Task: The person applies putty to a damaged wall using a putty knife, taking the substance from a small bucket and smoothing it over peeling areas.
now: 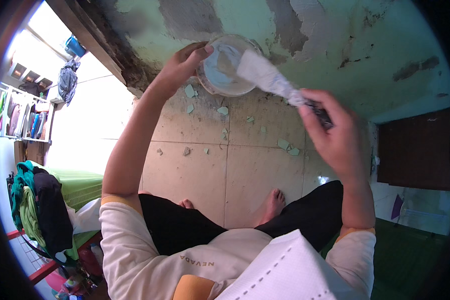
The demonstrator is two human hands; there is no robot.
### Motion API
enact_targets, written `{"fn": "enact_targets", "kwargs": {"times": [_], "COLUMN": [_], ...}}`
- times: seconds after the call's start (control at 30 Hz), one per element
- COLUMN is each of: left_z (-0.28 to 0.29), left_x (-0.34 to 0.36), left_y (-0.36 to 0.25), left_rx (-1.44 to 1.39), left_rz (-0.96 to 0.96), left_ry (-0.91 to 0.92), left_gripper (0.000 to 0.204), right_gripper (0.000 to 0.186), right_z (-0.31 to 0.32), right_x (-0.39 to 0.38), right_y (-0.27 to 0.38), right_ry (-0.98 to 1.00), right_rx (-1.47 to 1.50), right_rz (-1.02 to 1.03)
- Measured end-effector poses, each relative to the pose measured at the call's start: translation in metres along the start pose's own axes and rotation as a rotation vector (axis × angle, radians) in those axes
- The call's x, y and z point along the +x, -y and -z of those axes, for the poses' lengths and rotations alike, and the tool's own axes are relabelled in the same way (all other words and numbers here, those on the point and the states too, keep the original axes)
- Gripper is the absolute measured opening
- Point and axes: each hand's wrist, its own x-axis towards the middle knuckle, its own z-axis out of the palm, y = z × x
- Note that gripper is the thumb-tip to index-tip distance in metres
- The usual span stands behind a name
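My left hand (pixel 189 61) grips the rim of a round white tub (pixel 242 89), thumb over the edge and the other fingers out of sight behind its wall. Pale, whitish paste (pixel 217 67) coats the inside of the tub. In my right hand (pixel 330 130) is a putty knife (pixel 265 75), its dark handle wrapped by my fingers. White paste smears the blade, which reaches over the tub's right rim. Behind the tub rises a green wall (pixel 315 70) with peeling paint and bare grey patches.
Flakes of green paint (pixel 285 145) lie scattered on the tiled floor (pixel 185 165). A dark wooden door frame (pixel 92 37) stands at the left, beside a bright room with a shelf (pixel 27 117). Clothes (pixel 47 210) hang near a green basket (pixel 80 185). My bare feet are below.
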Motion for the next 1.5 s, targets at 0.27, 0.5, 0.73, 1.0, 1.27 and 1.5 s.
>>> {"fn": "enact_targets", "kwargs": {"times": [0.27, 0.5, 0.73, 1.0, 1.27, 1.5], "left_z": [-0.034, -0.039, -0.038, -0.047, -0.048, -0.039], "left_x": [0.003, 0.004, 0.011, 0.006, 0.002, 0.006], "left_y": [0.028, 0.044, 0.055, 0.045, 0.039, 0.037], "left_rx": [-0.113, -0.069, -0.024, -0.052, -0.059, -0.062], "left_rz": [0.028, -0.051, -0.035, -0.105, -0.149, -0.021], "left_ry": [0.131, 0.175, 0.162, 0.165, 0.212, 0.117], "left_gripper": [0.081, 0.082, 0.084, 0.080, 0.073, 0.074], "right_gripper": [0.019, 0.022, 0.024, 0.025, 0.024, 0.023], "right_z": [-0.038, -0.050, -0.035, -0.038, -0.055, -0.045], "right_x": [0.013, 0.019, 0.021, 0.018, 0.020, 0.023], "right_y": [-0.033, -0.040, -0.054, -0.057, -0.084, -0.080], "right_ry": [0.023, 0.089, 0.093, 0.199, 0.107, 0.151], "right_rx": [-0.067, -0.031, 0.116, 0.008, 0.389, 0.723], "right_rz": [-0.121, -0.118, -0.161, -0.231, -0.223, -0.510]}}
